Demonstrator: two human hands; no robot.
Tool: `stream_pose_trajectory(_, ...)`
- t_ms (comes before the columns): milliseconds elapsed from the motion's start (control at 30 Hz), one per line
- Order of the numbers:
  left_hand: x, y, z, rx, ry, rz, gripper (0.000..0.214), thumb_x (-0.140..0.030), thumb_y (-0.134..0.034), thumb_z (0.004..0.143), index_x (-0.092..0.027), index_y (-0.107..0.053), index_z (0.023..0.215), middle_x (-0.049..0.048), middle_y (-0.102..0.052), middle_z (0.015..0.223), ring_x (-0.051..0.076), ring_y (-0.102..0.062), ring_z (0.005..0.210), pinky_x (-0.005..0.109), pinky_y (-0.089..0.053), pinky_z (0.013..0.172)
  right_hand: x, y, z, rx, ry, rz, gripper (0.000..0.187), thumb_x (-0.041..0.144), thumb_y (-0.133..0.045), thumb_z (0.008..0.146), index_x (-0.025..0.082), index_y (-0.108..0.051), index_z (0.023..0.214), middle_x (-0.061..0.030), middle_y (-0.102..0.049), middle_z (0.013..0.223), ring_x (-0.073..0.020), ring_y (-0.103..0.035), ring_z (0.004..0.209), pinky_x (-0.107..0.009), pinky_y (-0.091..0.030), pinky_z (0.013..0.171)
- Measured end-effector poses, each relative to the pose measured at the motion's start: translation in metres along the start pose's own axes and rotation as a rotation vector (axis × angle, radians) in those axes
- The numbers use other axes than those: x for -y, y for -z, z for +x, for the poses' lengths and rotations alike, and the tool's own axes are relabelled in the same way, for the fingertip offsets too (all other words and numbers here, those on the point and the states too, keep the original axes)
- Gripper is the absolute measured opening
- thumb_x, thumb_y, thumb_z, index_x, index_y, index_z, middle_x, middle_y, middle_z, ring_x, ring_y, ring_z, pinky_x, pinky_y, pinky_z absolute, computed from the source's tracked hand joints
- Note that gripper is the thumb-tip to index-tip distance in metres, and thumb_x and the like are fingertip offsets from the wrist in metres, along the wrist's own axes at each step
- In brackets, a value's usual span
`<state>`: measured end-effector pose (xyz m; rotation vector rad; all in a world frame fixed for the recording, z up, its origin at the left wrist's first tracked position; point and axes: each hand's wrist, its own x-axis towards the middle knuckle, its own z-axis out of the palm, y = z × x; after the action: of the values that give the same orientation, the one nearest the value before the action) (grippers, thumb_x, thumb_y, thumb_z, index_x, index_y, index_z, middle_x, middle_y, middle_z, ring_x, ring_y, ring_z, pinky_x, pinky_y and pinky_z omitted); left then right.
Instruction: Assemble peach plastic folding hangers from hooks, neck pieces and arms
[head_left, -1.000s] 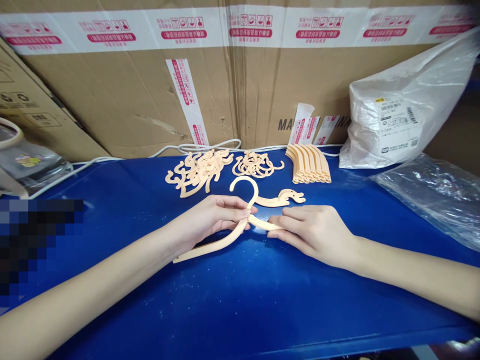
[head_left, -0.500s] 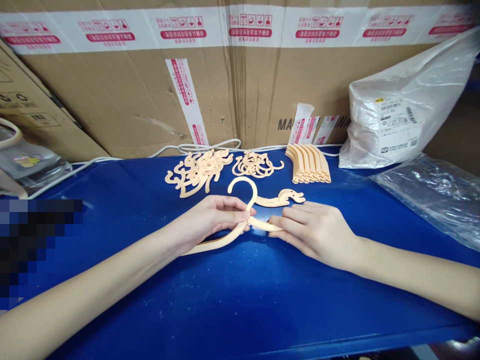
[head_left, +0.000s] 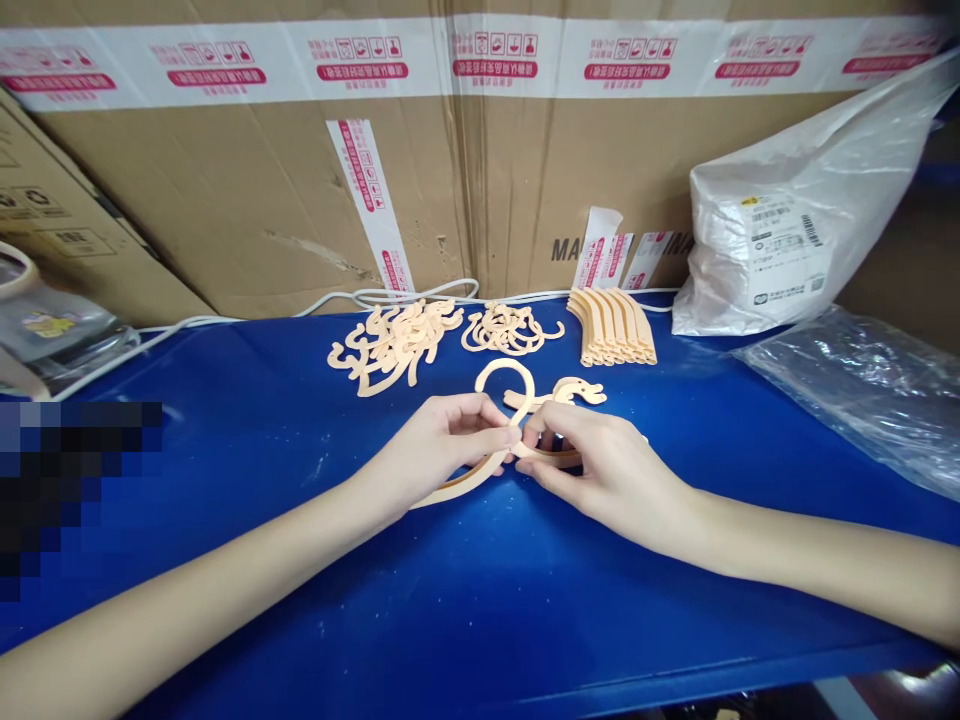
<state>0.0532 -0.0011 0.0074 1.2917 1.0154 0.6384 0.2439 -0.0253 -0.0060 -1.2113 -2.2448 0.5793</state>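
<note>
A cream plastic clothes hanger (head_left: 465, 484) with a curved hook at its top is held in the air over the blue table. My left hand (head_left: 454, 440) pinches it between thumb and fingers at the base of the hook. Close beside, my right hand (head_left: 592, 460) is closed on the hanger's right arm, near the middle joint; the fingers hide part of that arm. Just behind the hands lies another cream hanger piece (head_left: 577, 391) with a looped end, partly covered by my right hand.
On the blue table (head_left: 360, 620), a pile of curved cream pieces (head_left: 401, 345), a pile of hooks (head_left: 510, 328) and a stack of cream arm pieces (head_left: 613, 328) stand along the back. A cardboard box (head_left: 277, 190) rises behind. White and clear plastic bags (head_left: 765, 240) sit at right, a clear jug (head_left: 52, 320) at left.
My right hand has slid left along the hanger's arm toward the middle joint. My left hand and the hook have shifted slightly right.
</note>
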Motion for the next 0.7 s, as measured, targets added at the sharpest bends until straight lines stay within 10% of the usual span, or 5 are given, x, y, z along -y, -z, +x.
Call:
stream_pose_trajectory(433,0.005,-0.014,-0.009,-0.067,-0.157,0.26,0.02,-0.03,-0.056,0.085,-0.015,-0.056,0.073,-0.0031,-0.056,0.065,0.009,-0.053,0.059,0.02,-0.042,0.057,0.004,-0.009,-0.008,-0.062,0.256,-0.27,0.016,0.023,-0.042,0.096,0.014,-0.052,0.086,-0.007,-0.061,0.087,-0.0174,-0.057,0.078,-0.029,-0.047,0.064)
stream_pose_trajectory(700,-0.006,-0.01,-0.008,-0.041,0.024,0.097,0.018,-0.023,-0.057,0.085,-0.013,-0.055,0.07,-0.0036,-0.058,0.063,0.007,-0.056,0.048,0.016,-0.043,0.049,-0.004,-0.004,-0.005,-0.154,0.391,-0.414,0.027,0.032,-0.04,0.098,0.016,-0.053,0.08,-0.0022,-0.062,0.072,-0.013,-0.059,0.061,-0.024,-0.04,0.052)
